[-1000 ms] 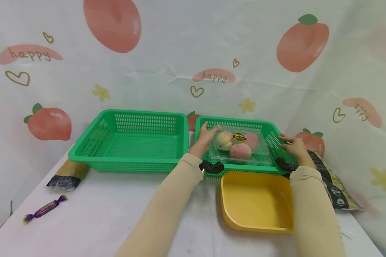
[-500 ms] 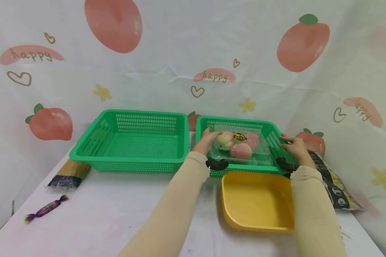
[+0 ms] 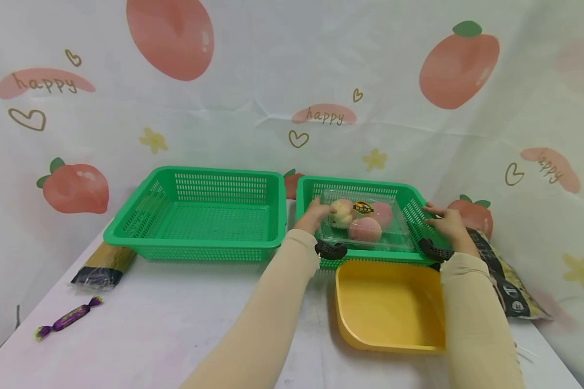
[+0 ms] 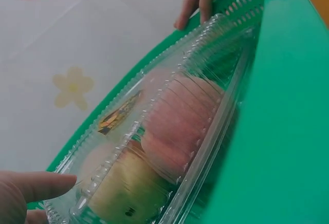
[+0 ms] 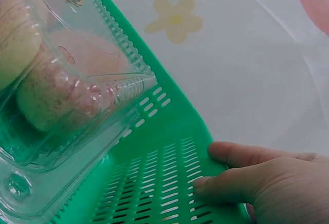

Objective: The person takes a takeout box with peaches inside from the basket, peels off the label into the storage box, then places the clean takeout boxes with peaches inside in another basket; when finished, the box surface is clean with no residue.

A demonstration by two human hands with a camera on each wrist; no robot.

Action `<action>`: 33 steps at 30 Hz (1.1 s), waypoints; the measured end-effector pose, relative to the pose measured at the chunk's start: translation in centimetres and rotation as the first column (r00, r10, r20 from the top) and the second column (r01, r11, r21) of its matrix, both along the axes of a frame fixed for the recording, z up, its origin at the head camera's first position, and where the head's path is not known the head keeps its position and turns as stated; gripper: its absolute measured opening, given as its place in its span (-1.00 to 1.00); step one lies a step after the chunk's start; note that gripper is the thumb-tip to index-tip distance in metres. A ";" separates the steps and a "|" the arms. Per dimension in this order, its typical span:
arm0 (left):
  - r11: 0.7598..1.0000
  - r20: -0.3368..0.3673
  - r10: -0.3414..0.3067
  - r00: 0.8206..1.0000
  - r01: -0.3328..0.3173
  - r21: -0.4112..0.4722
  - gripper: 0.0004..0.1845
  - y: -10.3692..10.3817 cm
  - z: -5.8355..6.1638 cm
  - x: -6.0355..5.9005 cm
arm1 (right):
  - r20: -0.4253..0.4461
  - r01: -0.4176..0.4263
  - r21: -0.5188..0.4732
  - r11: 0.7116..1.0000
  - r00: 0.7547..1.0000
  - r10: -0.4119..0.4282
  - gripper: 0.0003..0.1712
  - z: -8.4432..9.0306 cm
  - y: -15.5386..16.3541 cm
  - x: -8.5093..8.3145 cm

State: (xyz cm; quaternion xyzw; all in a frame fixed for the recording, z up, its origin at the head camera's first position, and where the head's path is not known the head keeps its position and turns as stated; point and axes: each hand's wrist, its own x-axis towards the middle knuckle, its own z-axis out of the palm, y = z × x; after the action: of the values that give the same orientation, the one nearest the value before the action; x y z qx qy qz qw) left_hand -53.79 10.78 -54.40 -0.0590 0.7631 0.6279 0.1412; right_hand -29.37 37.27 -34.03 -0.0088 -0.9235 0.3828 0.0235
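Near the table's (image 3: 165, 324) left edge lies a purple wrapped candy (image 3: 68, 317), and just behind it a dark-ended packet (image 3: 102, 265) sticks out from under the left green basket (image 3: 194, 213), which stands toward the back of the table. The right green basket (image 3: 409, 208) stands just beside it, their rims close together.

Inside the right green basket sits a clear plastic box (image 3: 365, 224) holding peaches (image 3: 365, 228), with a small dark and yellow sticker (image 3: 363, 207) on its lid. The person's left hand (image 3: 313, 214) reaches into this basket at its left wall and touches the left end of the box; in the left wrist view one finger (image 4: 38, 185) lies straight against the box's edge, and how the other fingers lie cannot be told.

The right hand (image 3: 445, 220) rests on the basket's right rim, its fingers (image 5: 231, 154) laid together and nearly straight on the slotted wall, apart from the box.

A yellow tray (image 3: 389, 302) stands at the front of the right green basket, touching it, between the two sleeves. A dark printed bag (image 3: 503, 281) lies by the table's right edge.
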 end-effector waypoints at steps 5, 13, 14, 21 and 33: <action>1.000 0.015 -0.003 1.000 0.003 0.004 -0.05 -0.3 2.3 2.4 | 0.001 0.003 0.000 1.000 1.000 -0.003 -0.49 0.0 0.0 0.0; 0.999 0.056 0.007 0.998 -0.010 0.048 -0.15 -2.0 9.3 9.6 | 0.002 0.004 0.010 1.000 1.000 -0.004 -0.49 0.1 -0.1 0.0; 0.997 0.059 0.006 0.998 -0.011 0.076 -0.14 -2.2 10.1 10.5 | 0.002 0.004 0.010 1.000 1.000 -0.004 -0.49 0.1 0.0 -0.1; 0.998 0.055 0.009 0.998 -0.012 0.058 -0.17 -2.0 11.0 12.0 | 0.006 0.004 0.006 1.000 1.000 -0.004 -0.48 0.1 0.1 -0.1; 0.999 0.069 0.005 0.998 -0.008 0.041 -0.26 -3.1 16.1 16.9 | -0.003 0.000 0.002 1.000 1.000 0.000 -0.49 -0.1 0.3 -0.2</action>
State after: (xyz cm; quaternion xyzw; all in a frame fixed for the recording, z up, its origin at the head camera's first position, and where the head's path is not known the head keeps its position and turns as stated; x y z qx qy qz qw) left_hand -36.90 7.70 -38.29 -0.0804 0.7446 0.6414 0.1666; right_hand -29.55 37.55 -34.14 -0.0079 -0.9238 0.3820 0.0249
